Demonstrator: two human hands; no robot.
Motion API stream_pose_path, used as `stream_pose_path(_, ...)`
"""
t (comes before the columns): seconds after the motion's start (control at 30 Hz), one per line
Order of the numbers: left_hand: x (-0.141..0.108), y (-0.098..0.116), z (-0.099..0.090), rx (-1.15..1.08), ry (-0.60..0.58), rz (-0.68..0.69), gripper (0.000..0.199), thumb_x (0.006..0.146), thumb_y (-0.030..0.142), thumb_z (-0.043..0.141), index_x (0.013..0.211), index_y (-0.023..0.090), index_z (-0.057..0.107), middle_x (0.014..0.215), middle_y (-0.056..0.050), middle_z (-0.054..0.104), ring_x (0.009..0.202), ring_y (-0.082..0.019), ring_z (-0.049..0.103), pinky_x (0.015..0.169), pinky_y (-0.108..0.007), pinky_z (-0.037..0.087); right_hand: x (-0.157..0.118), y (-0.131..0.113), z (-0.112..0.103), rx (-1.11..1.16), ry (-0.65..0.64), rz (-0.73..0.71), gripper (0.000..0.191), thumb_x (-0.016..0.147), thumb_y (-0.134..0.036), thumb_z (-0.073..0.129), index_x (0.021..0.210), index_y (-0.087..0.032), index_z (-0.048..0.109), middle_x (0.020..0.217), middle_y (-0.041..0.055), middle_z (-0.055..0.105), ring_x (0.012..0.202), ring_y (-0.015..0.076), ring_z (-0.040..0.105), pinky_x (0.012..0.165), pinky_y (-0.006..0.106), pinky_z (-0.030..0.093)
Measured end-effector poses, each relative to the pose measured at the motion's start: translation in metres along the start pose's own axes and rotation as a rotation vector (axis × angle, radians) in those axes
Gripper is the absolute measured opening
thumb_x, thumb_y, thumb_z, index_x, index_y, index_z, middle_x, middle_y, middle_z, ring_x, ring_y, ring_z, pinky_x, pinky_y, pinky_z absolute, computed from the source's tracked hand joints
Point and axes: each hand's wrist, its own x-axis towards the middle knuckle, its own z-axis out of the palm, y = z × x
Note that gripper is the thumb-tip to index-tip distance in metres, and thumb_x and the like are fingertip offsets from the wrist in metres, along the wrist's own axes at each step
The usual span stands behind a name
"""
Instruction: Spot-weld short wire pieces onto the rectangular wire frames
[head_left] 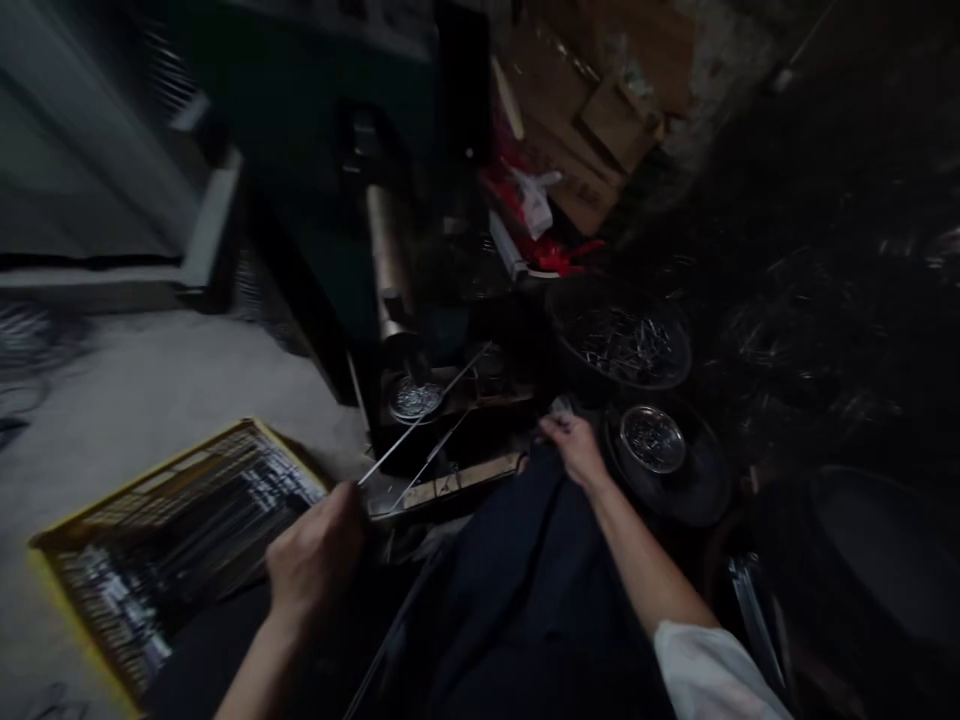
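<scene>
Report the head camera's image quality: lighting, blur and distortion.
Head view: dim overall, the right side sunk in deep shadow; the wide lens bows the edges; the yellow crate at lower left looks smeared; the left hand is soft, the metal rod in it fairly crisp; the white sleeve is the brightest patch.

A crate of metal rods [142,497] lies left of a basin [679,368]

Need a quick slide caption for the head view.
Left hand grips thin metal rods beside a yellow crate; right hand sits near a round metal dish.
</scene>
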Motion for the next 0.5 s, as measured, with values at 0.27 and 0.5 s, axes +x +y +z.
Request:
stream_pose_path(0.27,0.011,0.016,0.012,0.086,0.069,0.037,0.026,0.095,0.017,0.039,0.085,0.018,0.063,0.069,-0.007,0.068,0.067,-0.024,0.067,0.05,-0.03,0.027,-0.045,-0.023,0.178,0.616,-0.283,0.231,0.038,0.07,-0.044,0.08,0.082,-0.017,0.056,0.073,0.0035,0.073,0.066,0.0165,0.073,0.054,0.021,0.057)
stream_pose_path(0.5,0.02,0.017,0.016,0.056,0.086,0.031,0.026,0.097,0.021,0.04,0.086,0.02,0.063,0.071,-0.006,0.069,0.068,-0.023,0.068,0.049,-0.031,0.025,-0.049,-0.034,0.191,0.662,-0.229,0.232,0.034,0.071,-0.038,0.081,0.083,-0.018,0.055,0.074,0.0029,0.072,0.077,0.0208,0.075,0.061,0.026,0.061)
